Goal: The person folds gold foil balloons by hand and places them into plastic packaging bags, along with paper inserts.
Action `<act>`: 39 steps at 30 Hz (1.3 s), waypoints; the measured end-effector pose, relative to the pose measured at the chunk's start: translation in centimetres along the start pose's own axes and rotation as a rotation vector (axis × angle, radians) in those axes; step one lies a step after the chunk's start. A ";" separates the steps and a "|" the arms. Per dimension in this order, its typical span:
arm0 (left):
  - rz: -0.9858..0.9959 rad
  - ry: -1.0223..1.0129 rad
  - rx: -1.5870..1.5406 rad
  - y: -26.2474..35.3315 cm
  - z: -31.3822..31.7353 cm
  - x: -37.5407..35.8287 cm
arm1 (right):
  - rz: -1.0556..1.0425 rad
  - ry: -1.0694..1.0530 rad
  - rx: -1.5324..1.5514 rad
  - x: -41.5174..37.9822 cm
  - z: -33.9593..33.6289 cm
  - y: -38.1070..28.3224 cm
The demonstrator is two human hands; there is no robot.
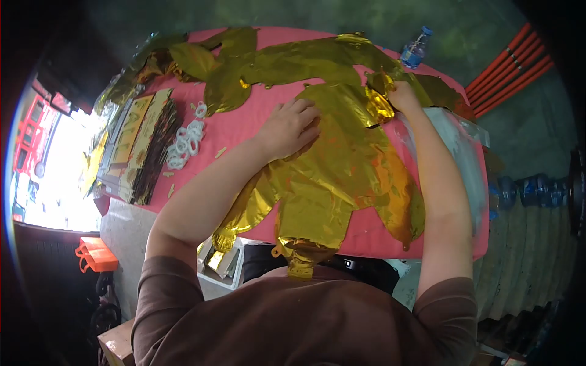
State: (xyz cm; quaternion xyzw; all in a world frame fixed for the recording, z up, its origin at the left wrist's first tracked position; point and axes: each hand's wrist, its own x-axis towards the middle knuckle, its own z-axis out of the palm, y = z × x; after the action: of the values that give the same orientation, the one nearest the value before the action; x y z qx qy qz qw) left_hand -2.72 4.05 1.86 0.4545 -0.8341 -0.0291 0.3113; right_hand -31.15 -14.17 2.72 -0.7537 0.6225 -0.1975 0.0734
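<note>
A large flat gold foil sheet [329,177] with rounded lobes lies on the pink-covered table, its lower end hanging over the near edge. My left hand [290,129] rests palm down on its left side, fingers slightly bent and apart. At the upper right, my right hand [403,97] has its fingers closed on a crumpled gold foil edge [379,104]. More gold foil pieces [293,63] lie across the far side of the table.
Left on the pink table [256,116] are a stack of printed packets [137,146] and white rings [186,140]. A water bottle [415,49] stands at the far right edge; clear plastic bags [458,152] lie at the right. An orange bag [96,255] is at lower left.
</note>
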 end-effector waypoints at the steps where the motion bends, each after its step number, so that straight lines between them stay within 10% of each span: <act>1: 0.008 0.023 0.031 0.7 -0.2 0.4 | 0.020 -0.001 0.021 -0.2 -0.1 -0.1; 7: 0.195 -0.339 0.215 3.8 0.5 6.7 | 0.009 -0.074 -0.020 -0.1 -0.6 -0.4; 15: 0.098 -0.042 0.003 0.9 10.3 13.2 | -0.044 -0.056 -0.117 1.2 -3.2 0.4; 19: 0.098 -0.033 0.007 0.6 10.7 12.7 | 0.115 0.007 0.187 4.1 -15.6 4.8; 22: 0.067 -0.044 0.002 1.2 10.2 12.7 | -0.002 0.258 0.332 10.3 -27.8 21.3; 25: 0.060 -0.043 -0.010 1.1 10.4 12.8 | 0.113 0.569 -0.319 6.7 -41.7 24.6; 28: 0.048 -0.052 -0.014 1.1 10.3 12.8 | -0.017 1.095 0.525 4.3 -51.1 28.2; 39: 0.058 0.054 -0.010 1.4 9.7 13.8 | -0.176 1.153 0.680 -5.2 -50.2 17.9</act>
State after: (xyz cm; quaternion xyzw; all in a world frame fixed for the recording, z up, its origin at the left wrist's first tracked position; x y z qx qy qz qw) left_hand -14.43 -8.11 1.28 0.4293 -0.8381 -0.0120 0.3364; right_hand -67.76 -6.19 41.03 -0.5105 0.4014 -0.7585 -0.0538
